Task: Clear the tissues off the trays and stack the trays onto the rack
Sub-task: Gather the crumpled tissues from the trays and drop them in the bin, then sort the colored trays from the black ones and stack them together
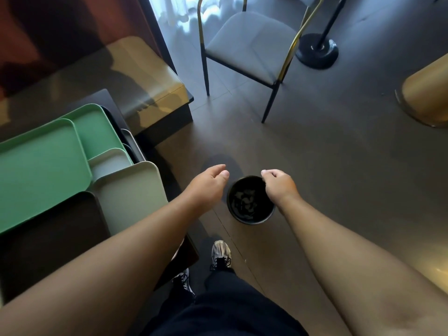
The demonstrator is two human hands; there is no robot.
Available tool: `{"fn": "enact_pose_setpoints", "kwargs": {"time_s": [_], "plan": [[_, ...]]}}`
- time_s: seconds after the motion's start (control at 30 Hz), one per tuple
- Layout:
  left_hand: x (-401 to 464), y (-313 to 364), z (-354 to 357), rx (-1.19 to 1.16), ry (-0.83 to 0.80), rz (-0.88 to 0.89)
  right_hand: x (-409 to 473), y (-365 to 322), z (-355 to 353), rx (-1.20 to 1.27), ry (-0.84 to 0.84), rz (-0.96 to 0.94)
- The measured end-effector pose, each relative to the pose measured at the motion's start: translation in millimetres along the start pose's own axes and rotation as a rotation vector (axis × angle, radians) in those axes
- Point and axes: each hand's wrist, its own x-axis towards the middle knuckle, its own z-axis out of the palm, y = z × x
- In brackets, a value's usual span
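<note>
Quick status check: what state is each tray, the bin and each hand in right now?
Left hand: empty, fingers loosely curled, beside the bin.
Right hand: empty, fingers curled, over the bin's rim.
Bin: upright on the floor, crumpled scraps inside.
Green trays: bare, overlapping.
Pale tray: bare.
Dark tray: bare, nearest the person.

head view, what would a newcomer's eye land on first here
Two bare forearms reach out over the dark floor, the left hand and right hand hanging loosely curled either side of a small black bin that stands on the floor with crumpled scraps inside. At the left, overlapping trays crowd a dark table: a big green tray, a pale grey tray and a dark tray.
</note>
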Motion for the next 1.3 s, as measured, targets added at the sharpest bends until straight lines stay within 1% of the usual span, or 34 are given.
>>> {"fn": "enact_pose_setpoints", "kwargs": {"time_s": [0.23,0.4,0.5,0.57,0.67,0.83,0.97,1.13,1.3], "plan": [[-16.9,-5.5,-28.1,0.059,0.194,0.025,-33.6,-59.4,51.3,-0.039,-0.182,-0.202],[-37.2,-24.3,-54.7,0.152,0.515,0.111,-57.6,-85.8,98.5,-0.132,-0.336,-0.317],[-48.8,-43.8,-64.0,0.126,0.629,0.062,-72.8,-88.1,124.5,-0.199,-0.424,-0.312],[-54.5,-59.1,-68.1,0.091,0.631,0.002,-82.3,-88.0,138.2,-0.294,-0.449,-0.303],[-61.6,-77.9,-72.6,0.058,0.582,-0.068,-89.6,-85.7,153.3,-0.390,-0.441,-0.295],[-71.1,-90.3,-78.3,0.002,0.563,-0.074,-97.8,-92.1,165.1,-0.474,-0.448,-0.344],[-79.8,-87.7,-87.9,-0.028,0.617,-0.056,-106.9,-105.8,160.7,-0.373,-0.406,-0.369],[-90.4,-86.8,-107.4,-0.060,0.717,-0.029,-120.3,-131.1,147.5,-0.152,-0.320,-0.409],[-107.2,-96.5,-137.4,-0.163,0.831,-0.065,-137.1,-158.7,142.1,0.008,-0.285,-0.477]]}}
